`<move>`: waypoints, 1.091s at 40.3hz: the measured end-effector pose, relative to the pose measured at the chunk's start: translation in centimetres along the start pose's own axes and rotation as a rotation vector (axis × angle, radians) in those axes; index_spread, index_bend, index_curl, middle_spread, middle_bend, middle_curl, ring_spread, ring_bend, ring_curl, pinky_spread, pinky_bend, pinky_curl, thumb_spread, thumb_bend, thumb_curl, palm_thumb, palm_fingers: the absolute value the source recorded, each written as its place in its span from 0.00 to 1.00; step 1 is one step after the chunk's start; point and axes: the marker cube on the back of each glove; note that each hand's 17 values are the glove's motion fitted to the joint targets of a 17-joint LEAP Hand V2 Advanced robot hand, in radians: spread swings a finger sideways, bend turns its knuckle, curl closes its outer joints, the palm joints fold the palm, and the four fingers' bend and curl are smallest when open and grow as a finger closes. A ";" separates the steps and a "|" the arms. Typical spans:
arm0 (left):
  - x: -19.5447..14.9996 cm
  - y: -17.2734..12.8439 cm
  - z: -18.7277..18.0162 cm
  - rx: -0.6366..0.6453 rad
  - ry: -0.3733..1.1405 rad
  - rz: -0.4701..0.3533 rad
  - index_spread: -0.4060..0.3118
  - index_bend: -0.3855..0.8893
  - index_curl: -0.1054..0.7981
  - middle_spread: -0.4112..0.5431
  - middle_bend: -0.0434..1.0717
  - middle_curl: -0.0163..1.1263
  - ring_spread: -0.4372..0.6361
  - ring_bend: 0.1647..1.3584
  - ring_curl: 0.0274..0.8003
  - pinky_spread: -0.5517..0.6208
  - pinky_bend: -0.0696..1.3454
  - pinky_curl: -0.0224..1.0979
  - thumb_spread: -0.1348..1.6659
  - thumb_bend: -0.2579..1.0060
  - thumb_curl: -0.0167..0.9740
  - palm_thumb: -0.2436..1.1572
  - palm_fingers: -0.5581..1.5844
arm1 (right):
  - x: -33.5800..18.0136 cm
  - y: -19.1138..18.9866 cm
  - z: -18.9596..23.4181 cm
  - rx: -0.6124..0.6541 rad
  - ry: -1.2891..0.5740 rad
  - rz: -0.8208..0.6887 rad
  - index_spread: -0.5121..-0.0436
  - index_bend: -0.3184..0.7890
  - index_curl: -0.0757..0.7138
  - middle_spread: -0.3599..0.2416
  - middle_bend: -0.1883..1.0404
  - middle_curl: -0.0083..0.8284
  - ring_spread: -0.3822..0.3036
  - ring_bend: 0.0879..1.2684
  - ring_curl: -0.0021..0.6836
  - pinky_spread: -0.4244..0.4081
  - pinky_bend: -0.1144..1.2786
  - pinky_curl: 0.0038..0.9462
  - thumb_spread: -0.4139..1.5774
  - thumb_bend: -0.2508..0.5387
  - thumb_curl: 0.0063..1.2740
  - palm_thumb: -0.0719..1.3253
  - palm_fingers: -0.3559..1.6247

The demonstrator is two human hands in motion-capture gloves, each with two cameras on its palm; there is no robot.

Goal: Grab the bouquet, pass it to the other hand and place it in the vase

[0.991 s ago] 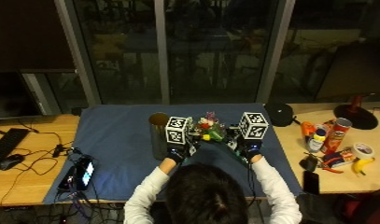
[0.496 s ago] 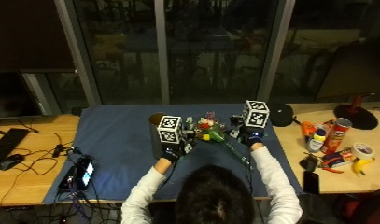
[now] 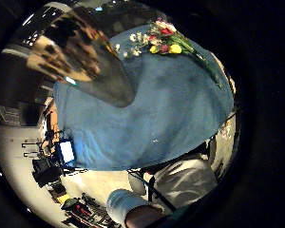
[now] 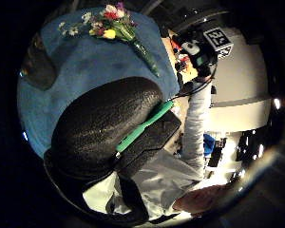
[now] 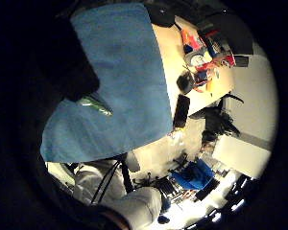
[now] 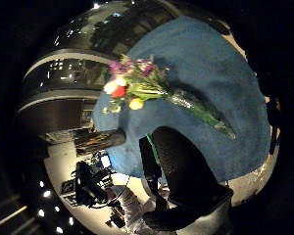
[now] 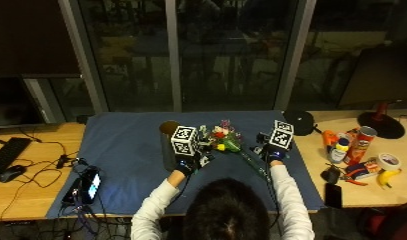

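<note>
Covering wood table [image 7: 30,185]: blue cloth [image 7: 130,150]; dark windows [image 7: 209,50] behind

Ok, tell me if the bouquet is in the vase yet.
Not yet. The bouquet lies flat on the blue cloth, beside the upright vase, between both hands.

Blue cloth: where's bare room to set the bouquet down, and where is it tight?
On the blue cloth, bare patches lie left of the vase, toward the phone, and along the far edge by the window. Some free cloth also lies right of the right hand. It is crowded mid-cloth: vase, left hand and bouquet sit close together.
</note>
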 end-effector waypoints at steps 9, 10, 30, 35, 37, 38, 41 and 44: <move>-0.2 -0.8 1.4 -0.039 0.008 0.010 0.63 0.40 0.35 0.68 0.21 0.30 0.68 0.41 0.33 0.75 0.40 0.31 0.64 0.18 0.24 0.16 0.35 | 0.7 1.2 6.5 -0.112 0.005 -0.019 0.70 0.32 0.25 0.49 0.36 0.49 0.34 0.49 0.58 0.41 0.60 0.42 0.76 0.29 0.21 0.33 0.49; -0.2 -0.9 1.5 -0.044 0.008 0.010 0.63 0.40 0.35 0.68 0.22 0.31 0.68 0.41 0.33 0.75 0.39 0.31 0.64 0.18 0.24 0.16 0.35 | 0.8 1.1 7.2 -0.125 0.011 -0.009 0.70 0.33 0.25 0.49 0.35 0.49 0.34 0.49 0.58 0.41 0.60 0.42 0.76 0.29 0.21 0.32 0.48; -2.0 -1.7 3.2 -0.132 0.046 -0.019 0.61 0.41 0.38 0.68 0.22 0.32 0.71 0.39 0.33 0.77 0.37 0.31 0.65 0.19 0.26 0.17 0.36 | -0.2 -0.1 11.6 0.100 0.059 0.045 0.57 0.56 0.37 0.41 0.37 0.53 0.28 0.46 0.58 0.31 0.50 0.37 0.74 0.43 0.27 0.57 0.67; -2.7 -1.9 3.1 -0.130 0.056 -0.036 0.60 0.42 0.39 0.69 0.22 0.33 0.72 0.38 0.32 0.78 0.36 0.31 0.67 0.19 0.27 0.18 0.37 | -0.5 -0.1 10.2 0.184 0.056 0.030 0.58 0.58 0.45 0.38 0.35 0.55 0.27 0.44 0.60 0.26 0.47 0.38 0.78 0.51 0.28 0.67 0.75; -2.8 -1.8 2.8 -0.138 0.058 -0.045 0.60 0.43 0.40 0.69 0.21 0.32 0.73 0.37 0.32 0.78 0.35 0.31 0.67 0.19 0.27 0.19 0.37 | -0.5 -0.4 9.4 0.283 0.037 0.011 0.59 0.53 0.46 0.38 0.38 0.56 0.27 0.44 0.62 0.22 0.49 0.39 0.79 0.51 0.28 0.68 0.79; -2.9 -1.8 2.7 -0.140 0.061 -0.048 0.60 0.43 0.40 0.69 0.22 0.33 0.73 0.37 0.31 0.79 0.35 0.31 0.68 0.19 0.27 0.19 0.37 | -0.5 -0.5 9.0 0.351 0.024 0.010 0.59 0.50 0.46 0.36 0.41 0.58 0.26 0.45 0.63 0.21 0.49 0.40 0.79 0.51 0.28 0.69 0.82; -2.8 -1.7 2.0 -0.125 0.089 -0.041 0.59 0.43 0.41 0.69 0.21 0.32 0.74 0.37 0.31 0.79 0.34 0.30 0.68 0.20 0.27 0.20 0.38 | -0.7 -0.8 7.5 0.567 -0.073 -0.009 0.59 0.43 0.46 0.31 0.50 0.62 0.25 0.55 0.68 0.20 0.50 0.41 0.80 0.52 0.28 0.70 0.89; -2.7 -1.7 1.1 -0.070 0.136 -0.021 0.58 0.46 0.44 0.69 0.21 0.32 0.75 0.35 0.30 0.79 0.32 0.30 0.70 0.21 0.27 0.22 0.39 | -1.8 -0.8 6.3 0.652 -0.288 -0.118 0.60 0.60 0.55 0.30 0.62 0.68 0.25 0.57 0.70 0.20 0.46 0.41 0.74 0.39 0.26 0.64 0.99</move>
